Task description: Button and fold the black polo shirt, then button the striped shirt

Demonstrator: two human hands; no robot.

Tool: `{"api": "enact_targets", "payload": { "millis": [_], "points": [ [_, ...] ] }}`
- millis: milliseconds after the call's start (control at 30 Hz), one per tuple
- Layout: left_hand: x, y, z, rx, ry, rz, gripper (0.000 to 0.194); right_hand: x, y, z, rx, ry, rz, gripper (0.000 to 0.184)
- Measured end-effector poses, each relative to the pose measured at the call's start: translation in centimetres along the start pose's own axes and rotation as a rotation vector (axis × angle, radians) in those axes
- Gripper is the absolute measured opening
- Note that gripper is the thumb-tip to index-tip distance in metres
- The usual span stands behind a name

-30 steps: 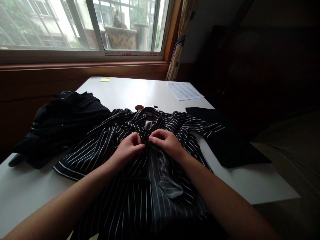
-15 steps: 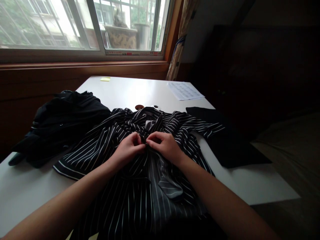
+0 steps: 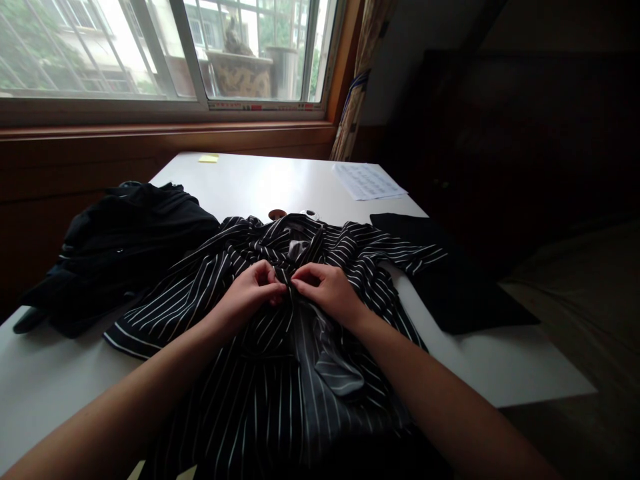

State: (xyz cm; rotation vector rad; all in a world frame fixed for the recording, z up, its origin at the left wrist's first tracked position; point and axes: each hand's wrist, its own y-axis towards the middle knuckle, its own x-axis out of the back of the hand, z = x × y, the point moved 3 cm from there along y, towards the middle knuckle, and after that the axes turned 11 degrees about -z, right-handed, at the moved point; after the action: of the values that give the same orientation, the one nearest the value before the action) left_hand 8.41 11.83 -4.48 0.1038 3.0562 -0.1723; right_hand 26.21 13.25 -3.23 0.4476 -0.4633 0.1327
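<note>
A black garment with white stripes (image 3: 260,393), with a collar and short sleeves, lies spread on the white table (image 3: 45,393). Its front is partly turned back, showing a greyer inner side and a loose strip at the middle. My left hand (image 3: 256,288) pinches the dark cloth at the garment's front, just below the collar. Close beside it, fingertips almost meeting, my right hand (image 3: 325,288) pinches the same part from the other side. Whether a button or a tie lies between the fingers is too dark and small to tell.
Dark clothing (image 3: 125,247) is heaped at the table's left. A flat black cloth (image 3: 465,293) lies at the right, partly under a sleeve. Printed papers (image 3: 369,181) and a yellow sticky note (image 3: 209,159) are at the back. Behind the collar show a brown round object (image 3: 277,214) and a white ring (image 3: 311,215).
My right hand has come slightly left, closer to the left one. The left hand has shifted a little left and its grip has changed. The garment lies nearly as before.
</note>
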Motion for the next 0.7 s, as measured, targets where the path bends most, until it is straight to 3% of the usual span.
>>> {"api": "enact_targets", "payload": {
  "millis": [367,533,700],
  "points": [
    [-0.01,-0.12,0.34,-0.163,0.376,-0.026,0.007,0.51,0.05,-0.23,-0.028,0.021,-0.127,0.008],
    [-0.23,-0.28,-0.14,-0.192,0.467,-0.009,0.018,0.60,0.00,-0.21,-0.040,0.089,-0.137,0.012],
    [-0.28,-0.41,-0.13,-0.172,0.475,-0.022,0.020,0.09,-0.14,0.05,-0.013,0.076,-0.059,0.010]
  ]
}}
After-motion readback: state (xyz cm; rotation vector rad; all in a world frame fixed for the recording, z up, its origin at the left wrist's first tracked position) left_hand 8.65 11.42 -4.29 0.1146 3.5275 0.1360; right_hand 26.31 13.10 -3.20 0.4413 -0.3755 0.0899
